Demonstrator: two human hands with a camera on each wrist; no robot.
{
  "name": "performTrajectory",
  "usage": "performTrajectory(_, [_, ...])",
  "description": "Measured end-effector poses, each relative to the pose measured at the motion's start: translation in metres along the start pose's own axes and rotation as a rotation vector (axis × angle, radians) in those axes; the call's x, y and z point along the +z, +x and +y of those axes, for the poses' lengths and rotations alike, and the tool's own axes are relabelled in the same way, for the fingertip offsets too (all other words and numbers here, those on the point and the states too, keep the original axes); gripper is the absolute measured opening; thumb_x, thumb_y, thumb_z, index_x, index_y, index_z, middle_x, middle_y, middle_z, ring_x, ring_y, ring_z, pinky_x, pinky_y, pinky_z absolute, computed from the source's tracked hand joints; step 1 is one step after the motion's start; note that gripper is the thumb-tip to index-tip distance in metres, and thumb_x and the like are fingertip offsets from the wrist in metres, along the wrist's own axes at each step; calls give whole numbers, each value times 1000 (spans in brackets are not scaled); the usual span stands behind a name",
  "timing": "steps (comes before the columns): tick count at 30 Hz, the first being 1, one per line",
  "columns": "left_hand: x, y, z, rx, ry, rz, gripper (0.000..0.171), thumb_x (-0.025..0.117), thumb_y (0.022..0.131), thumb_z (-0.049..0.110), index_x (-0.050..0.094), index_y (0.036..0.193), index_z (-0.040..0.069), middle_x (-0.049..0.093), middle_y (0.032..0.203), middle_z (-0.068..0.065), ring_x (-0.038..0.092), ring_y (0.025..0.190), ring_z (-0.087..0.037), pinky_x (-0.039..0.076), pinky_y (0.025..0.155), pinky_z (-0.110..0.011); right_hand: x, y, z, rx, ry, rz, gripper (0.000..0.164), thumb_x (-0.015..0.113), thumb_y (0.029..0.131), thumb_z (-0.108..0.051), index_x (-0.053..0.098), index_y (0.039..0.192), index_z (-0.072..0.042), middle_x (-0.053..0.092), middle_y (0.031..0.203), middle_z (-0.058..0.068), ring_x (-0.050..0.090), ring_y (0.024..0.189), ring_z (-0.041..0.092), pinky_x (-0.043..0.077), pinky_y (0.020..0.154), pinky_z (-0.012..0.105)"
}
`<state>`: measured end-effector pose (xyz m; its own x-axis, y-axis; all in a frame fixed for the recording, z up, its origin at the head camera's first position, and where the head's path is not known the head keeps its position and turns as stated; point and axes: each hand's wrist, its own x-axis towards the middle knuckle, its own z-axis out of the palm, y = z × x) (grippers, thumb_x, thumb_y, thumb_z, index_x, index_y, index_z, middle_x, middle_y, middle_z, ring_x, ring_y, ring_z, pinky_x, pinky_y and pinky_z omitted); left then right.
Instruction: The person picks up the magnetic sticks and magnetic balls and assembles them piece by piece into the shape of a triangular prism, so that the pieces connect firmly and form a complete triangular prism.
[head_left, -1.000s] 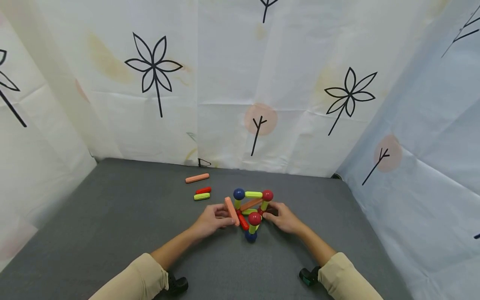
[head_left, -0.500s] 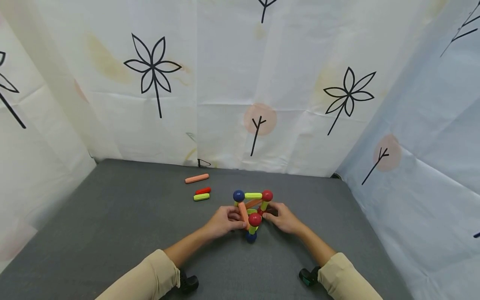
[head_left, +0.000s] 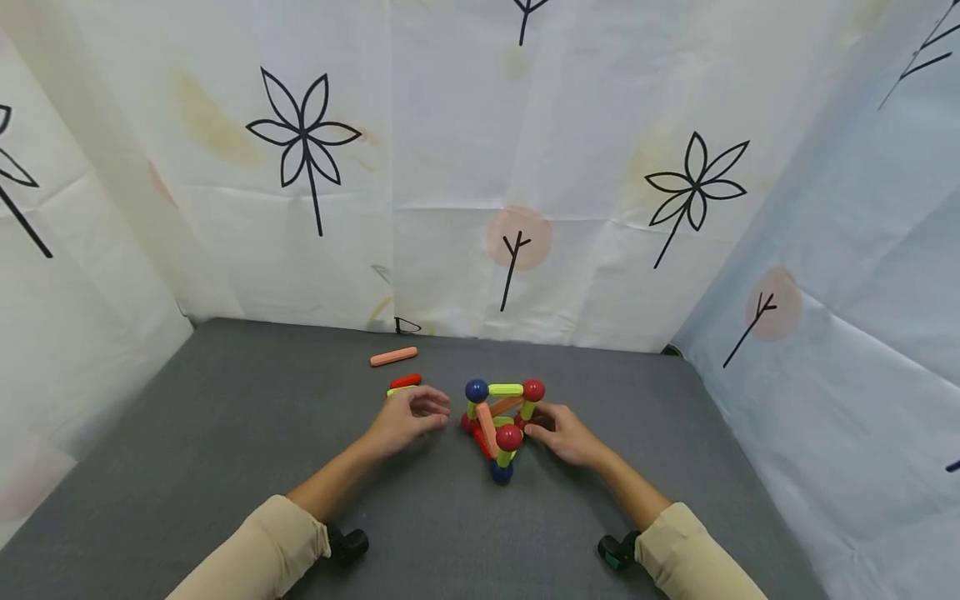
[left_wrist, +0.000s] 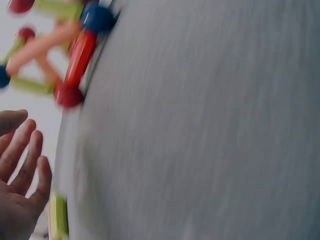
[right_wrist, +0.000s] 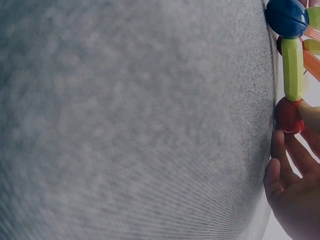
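Note:
A frame of coloured balls and rods, like a magnetic building set, stands on the grey table, with a blue ball (head_left: 477, 391) and a red ball (head_left: 533, 390) joined on top by a yellow-green rod (head_left: 506, 389). On its left side an orange rod (head_left: 487, 430) slants from the upper blue ball to the lower blue ball (head_left: 502, 472), above a red rod (left_wrist: 80, 59). My left hand (head_left: 410, 419) is off the frame to its left, holding nothing, fingers loosely bent. Thumb and fingers of my right hand (head_left: 567, 435) pinch the lower right red ball (right_wrist: 289, 116).
Behind my left hand lie a loose red rod (head_left: 406, 381) and a yellow-green rod (head_left: 396, 390), partly hidden by the hand. Farther back is a loose orange rod (head_left: 393, 357). A patterned white curtain (head_left: 450, 167) borders the grey table (head_left: 247, 400).
My left hand brought an orange rod to the frame's left side, let go of it there, and drew back left toward the loose rods. My right hand has stayed in place.

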<state>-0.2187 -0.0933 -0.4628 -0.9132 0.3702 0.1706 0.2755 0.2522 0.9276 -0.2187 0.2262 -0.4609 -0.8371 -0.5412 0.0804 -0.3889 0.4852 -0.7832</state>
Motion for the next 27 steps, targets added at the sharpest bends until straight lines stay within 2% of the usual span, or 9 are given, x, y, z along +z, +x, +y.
performTrajectory(2, [-14, 1, -5, 27, 50, 76, 30, 74, 88, 3, 67, 116, -4, 73, 105, -12, 70, 97, -24, 55, 78, -31, 0, 0, 1, 3, -3, 1, 32, 57, 101, -8, 58, 130, 6, 66, 121, 17, 62, 115, 33, 49, 96, 41])
performTrajectory(5, [-32, 1, -14, 35, 132, 177, 33, 76, 85, 2, 68, 117, -1, 73, 109, -12, 68, 102, -27, 54, 83, -37, 0, 1, 1, 7, -13, 2, 32, 58, 101, -9, 58, 130, 5, 66, 121, 16, 63, 115, 33, 49, 96, 43])
performTrajectory(9, [-49, 1, -26, 32, 257, 232, 34, 77, 85, 3, 69, 118, 3, 72, 112, -11, 66, 106, -29, 53, 84, -46, 0, 1, 1, 13, -19, 2, 33, 58, 101, -11, 58, 131, 4, 66, 122, 16, 63, 115, 33, 50, 95, 44])
performTrajectory(12, [-57, 2, -34, 30, 317, 229, 35, 78, 84, 3, 69, 118, 3, 71, 112, -12, 65, 106, -31, 53, 86, -50, 0, 1, 1, 14, -15, 1, 33, 58, 101, -11, 58, 131, 4, 66, 122, 15, 63, 114, 33, 50, 95, 43])
performTrajectory(16, [-59, 4, -39, 9, 377, 205, 36, 80, 83, 5, 68, 117, 1, 71, 110, -13, 66, 103, -31, 51, 88, -51, 0, 1, 1, 10, -14, 1, 33, 58, 101, -11, 58, 130, 5, 66, 121, 15, 63, 113, 33, 50, 94, 42])
performTrajectory(24, [-54, 12, -36, -28, 540, 169, 33, 82, 81, 7, 70, 111, 4, 72, 100, -9, 66, 89, -25, 53, 79, -48, 2, 0, 0, 4, -11, 3, 32, 57, 101, -8, 57, 130, 6, 65, 121, 16, 63, 113, 33, 50, 96, 43])
performTrajectory(27, [-51, 13, -34, -33, 562, 143, 31, 80, 82, 5, 70, 111, 5, 71, 99, -8, 66, 86, -23, 54, 78, -46, 2, 0, 0, 5, -9, 5, 32, 57, 101, -8, 57, 130, 6, 65, 122, 16, 63, 113, 33, 50, 96, 43])
